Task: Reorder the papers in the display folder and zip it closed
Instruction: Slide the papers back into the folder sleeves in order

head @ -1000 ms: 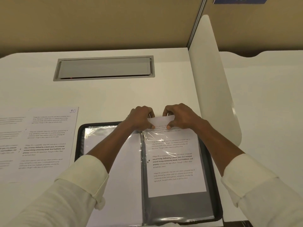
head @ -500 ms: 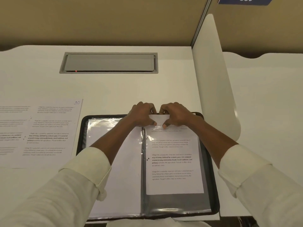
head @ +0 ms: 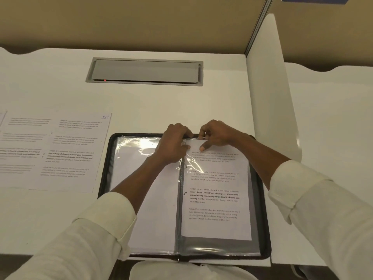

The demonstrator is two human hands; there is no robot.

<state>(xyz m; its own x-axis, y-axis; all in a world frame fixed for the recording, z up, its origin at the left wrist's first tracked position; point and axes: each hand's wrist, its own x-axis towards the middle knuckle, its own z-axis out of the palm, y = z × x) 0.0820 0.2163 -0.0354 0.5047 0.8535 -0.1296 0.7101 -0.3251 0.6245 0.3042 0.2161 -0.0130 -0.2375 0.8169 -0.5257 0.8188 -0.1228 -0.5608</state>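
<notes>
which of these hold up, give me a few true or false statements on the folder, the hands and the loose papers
The display folder lies open on the desk. True.

Both hands grip the bottom edge of the printed sheet on the folder's right side. False: the left hand and right hand pinch its top edge.

Several loose papers lie on the desk left of the folder. True.

The paper marked 10 sits in the folder's left sleeve. False: it lies loose on the desk, outside the folder.

Cream long sleeves [head: 105, 225], buttoned cuffs.
</notes>
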